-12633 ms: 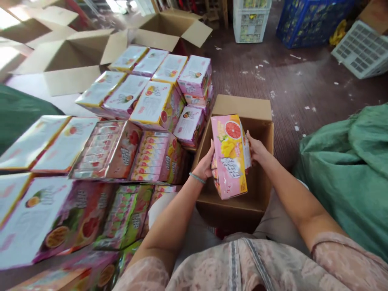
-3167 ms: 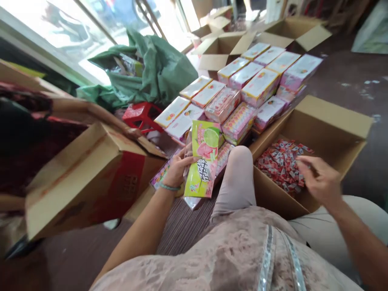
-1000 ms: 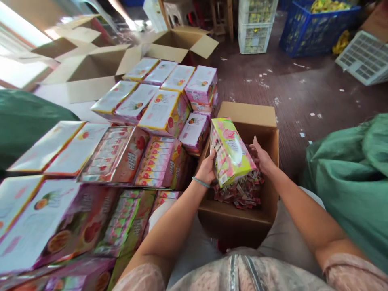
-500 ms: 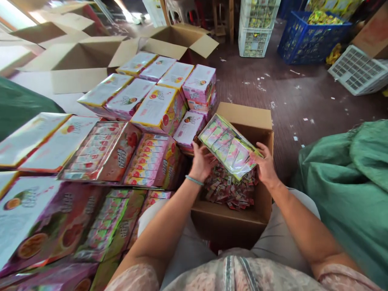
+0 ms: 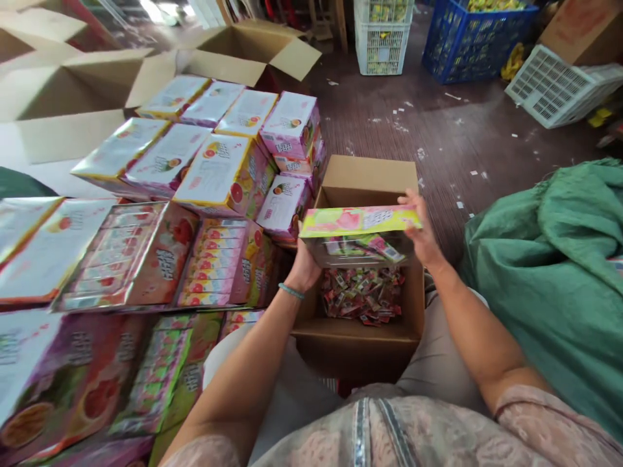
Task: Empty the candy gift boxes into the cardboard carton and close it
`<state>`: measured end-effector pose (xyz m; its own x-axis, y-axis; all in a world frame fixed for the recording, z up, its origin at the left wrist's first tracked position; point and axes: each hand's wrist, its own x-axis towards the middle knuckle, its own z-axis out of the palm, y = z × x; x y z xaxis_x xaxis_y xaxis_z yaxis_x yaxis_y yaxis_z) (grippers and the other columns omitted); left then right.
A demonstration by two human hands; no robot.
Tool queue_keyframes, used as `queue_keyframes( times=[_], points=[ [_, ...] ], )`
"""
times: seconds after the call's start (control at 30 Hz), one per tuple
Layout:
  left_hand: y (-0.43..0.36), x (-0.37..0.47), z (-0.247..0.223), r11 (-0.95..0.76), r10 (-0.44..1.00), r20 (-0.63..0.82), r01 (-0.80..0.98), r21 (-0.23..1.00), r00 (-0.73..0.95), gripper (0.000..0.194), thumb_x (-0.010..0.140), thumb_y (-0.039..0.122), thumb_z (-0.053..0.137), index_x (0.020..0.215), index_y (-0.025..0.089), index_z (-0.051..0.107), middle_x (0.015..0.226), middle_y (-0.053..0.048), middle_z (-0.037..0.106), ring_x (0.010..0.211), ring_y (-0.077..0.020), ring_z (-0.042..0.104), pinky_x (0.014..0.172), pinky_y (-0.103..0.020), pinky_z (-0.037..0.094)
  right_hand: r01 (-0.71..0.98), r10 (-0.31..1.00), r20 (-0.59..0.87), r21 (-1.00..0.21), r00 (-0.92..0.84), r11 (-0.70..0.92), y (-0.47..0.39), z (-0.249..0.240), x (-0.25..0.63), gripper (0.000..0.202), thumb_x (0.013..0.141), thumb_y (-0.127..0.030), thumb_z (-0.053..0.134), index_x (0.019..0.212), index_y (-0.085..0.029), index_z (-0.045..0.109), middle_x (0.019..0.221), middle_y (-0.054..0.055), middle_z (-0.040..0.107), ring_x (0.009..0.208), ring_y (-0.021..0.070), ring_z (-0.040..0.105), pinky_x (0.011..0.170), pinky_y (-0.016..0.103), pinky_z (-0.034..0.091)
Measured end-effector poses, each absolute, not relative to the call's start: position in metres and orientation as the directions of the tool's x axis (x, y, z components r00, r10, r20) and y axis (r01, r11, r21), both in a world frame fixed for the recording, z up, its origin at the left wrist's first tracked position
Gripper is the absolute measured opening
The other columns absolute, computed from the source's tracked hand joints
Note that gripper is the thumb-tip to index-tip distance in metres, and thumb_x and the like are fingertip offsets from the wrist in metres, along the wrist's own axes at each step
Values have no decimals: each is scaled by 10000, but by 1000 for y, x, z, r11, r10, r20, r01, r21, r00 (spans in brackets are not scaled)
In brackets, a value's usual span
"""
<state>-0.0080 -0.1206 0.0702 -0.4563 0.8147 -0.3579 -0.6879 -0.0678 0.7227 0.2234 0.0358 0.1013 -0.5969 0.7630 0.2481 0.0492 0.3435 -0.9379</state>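
Observation:
A yellow-green and pink display box is held by its two ends above an open cardboard carton. Its clear window faces down toward me, and green and pink packets lean inside it. My left hand grips the left end, with its fingertips partly hidden. Around the right end my right hand is closed. Many small red packets lie loose at the bottom of the carton, which stands between my knees.
Stacked fruit-printed boxes fill the left side. Open empty cartons stand behind them. White crates, a blue crate and a tilted white crate are at the back. Green cloth lies at the right.
Both hands have turned the display box from slanted to nearly level, tipping its window side toward me; the packets inside have slid. The whole view has shifted to the right.

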Motion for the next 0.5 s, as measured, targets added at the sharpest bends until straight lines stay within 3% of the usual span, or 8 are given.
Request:
queue_keyframes(
  times=[0.1,0.2,0.33,0.4,0.5],
  points=[
    [-123,-7,69,-21,850,-358,-705,709,-386,706,1006,776,479,1384,226,709,1375,-112,767,1354,-332,682,1150,-490,576,56,789,279,-929,-547,367,36,101,224,1170,778,-1074,391,1686,-343,288,1666,135,413,1540,402,416,1257,654,401],
    [-126,-8,71,-97,828,-307,-659,746,-469,737,988,797,487,1409,230,697,1369,-120,769,1354,-352,681,1144,-515,580,77,758,220,-939,-614,335,35,102,222,1140,785,-1048,466,1652,-314,365,1652,138,451,1534,399,430,1268,641,403],
    [-127,-15,77,-68,850,-283,-626,777,-445,753,978,812,489,1431,243,686,1404,-120,750,1401,-356,647,1156,-505,572,66,828,204,-959,-522,277,37,102,220,1164,746,-1080,451,1633,-330,384,1646,121,465,1528,405,444,1296,670,355],
    [-124,-21,84,-92,830,-266,-592,800,-489,807,956,854,464,1421,235,692,1382,-132,757,1386,-375,655,1125,-516,591,63,808,149,-973,-570,224,36,101,217,1230,704,-1069,547,1657,-319,339,1627,136,481,1504,404,470,1298,673,357],
    [-123,-26,101,-108,770,-243,-496,862,-590,875,914,908,436,1425,246,695,1378,-119,762,1368,-388,664,1091,-532,606,80,741,72,-983,-668,167,21,102,211,1314,658,-924,794,1691,-315,258,1583,135,520,1448,363,528,1295,626,400]
  ],
)
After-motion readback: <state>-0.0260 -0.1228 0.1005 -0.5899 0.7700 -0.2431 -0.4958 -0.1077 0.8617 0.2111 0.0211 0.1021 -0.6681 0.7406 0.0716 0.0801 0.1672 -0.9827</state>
